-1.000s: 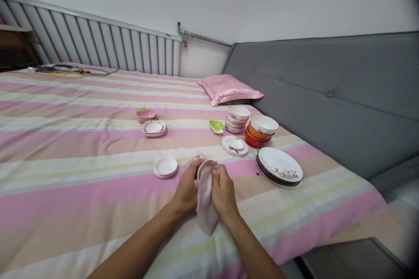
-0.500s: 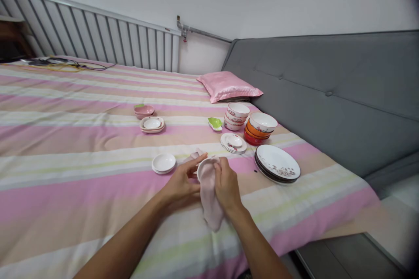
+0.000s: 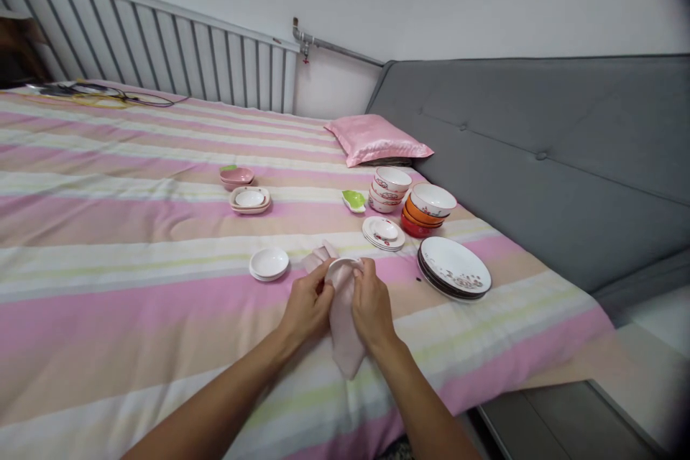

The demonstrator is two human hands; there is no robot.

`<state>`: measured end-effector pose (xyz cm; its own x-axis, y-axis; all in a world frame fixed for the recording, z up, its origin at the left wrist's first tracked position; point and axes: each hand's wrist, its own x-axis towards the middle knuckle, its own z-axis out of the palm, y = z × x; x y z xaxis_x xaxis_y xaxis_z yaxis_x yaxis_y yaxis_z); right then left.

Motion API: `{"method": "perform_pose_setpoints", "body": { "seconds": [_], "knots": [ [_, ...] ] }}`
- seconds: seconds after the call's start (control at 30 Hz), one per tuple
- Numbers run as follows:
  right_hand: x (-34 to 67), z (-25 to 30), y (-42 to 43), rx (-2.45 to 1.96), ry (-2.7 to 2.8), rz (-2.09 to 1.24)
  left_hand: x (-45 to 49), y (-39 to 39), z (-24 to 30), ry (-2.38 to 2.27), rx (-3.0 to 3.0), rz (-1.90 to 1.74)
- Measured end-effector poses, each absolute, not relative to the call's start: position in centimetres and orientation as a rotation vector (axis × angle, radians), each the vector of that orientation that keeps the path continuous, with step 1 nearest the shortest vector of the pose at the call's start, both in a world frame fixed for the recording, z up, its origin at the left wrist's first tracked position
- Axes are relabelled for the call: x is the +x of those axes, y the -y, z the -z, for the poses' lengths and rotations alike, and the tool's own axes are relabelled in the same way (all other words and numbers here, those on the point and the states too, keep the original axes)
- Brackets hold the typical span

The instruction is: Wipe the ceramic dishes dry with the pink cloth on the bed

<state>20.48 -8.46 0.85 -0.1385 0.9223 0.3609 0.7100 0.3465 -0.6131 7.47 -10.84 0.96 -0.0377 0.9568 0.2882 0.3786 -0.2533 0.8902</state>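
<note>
Over the striped bedspread (image 3: pixel 134 230), my left hand (image 3: pixel 306 307) grips a small white dish (image 3: pixel 339 267) by its left rim. My right hand (image 3: pixel 371 305) is closed on a pale pink cloth (image 3: pixel 345 330) and presses it against the dish; the cloth hangs down between both hands. A bit of the cloth pokes out behind the dish. A stack of small white saucers (image 3: pixel 269 263) lies just left of my hands.
To the right lie stacked large plates (image 3: pixel 454 267), small floral plates (image 3: pixel 384 232), orange bowls (image 3: pixel 425 210), floral bowls (image 3: pixel 391 187) and a green dish (image 3: pixel 354 200). Farther back sit a square dish (image 3: pixel 250 200) and a pink dish (image 3: pixel 236 176). A pink pillow (image 3: pixel 376 138) meets the grey headboard (image 3: pixel 539 151).
My left hand has closed back around the dish's rim after its fingers had spread. The cloth has shifted slightly on the dish. The view has drifted a little.
</note>
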Motion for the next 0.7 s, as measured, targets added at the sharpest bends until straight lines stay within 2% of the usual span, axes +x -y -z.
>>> {"method": "perform_pose_setpoints", "body": {
  "seconds": [0.23, 0.33, 0.43, 0.57, 0.7],
  "knots": [
    [20.4, -1.1, 8.9, -1.222, 2.292, -0.317, 4.1, 10.3, -2.3, -1.514, 2.388, -0.745],
    [20.0, -1.2, 9.1, -1.265, 2.176, -0.371, 4.0, 10.2, -2.5, -1.529, 2.291, -0.859],
    [19.7, -1.1, 9.1, -1.314, 1.928, -0.433, 4.9, 10.2, -2.1, -1.432, 1.923, -1.078],
    [19.6, -0.6, 8.9, -1.320, 1.690, -0.470, 6.9, 10.6, -1.3, -1.338, 1.633, -1.088],
    [19.9, -0.7, 9.0, -1.361, 1.786, -0.390, 7.6, 11.2, -1.5, -1.420, 1.679, -1.103]
  ]
}}
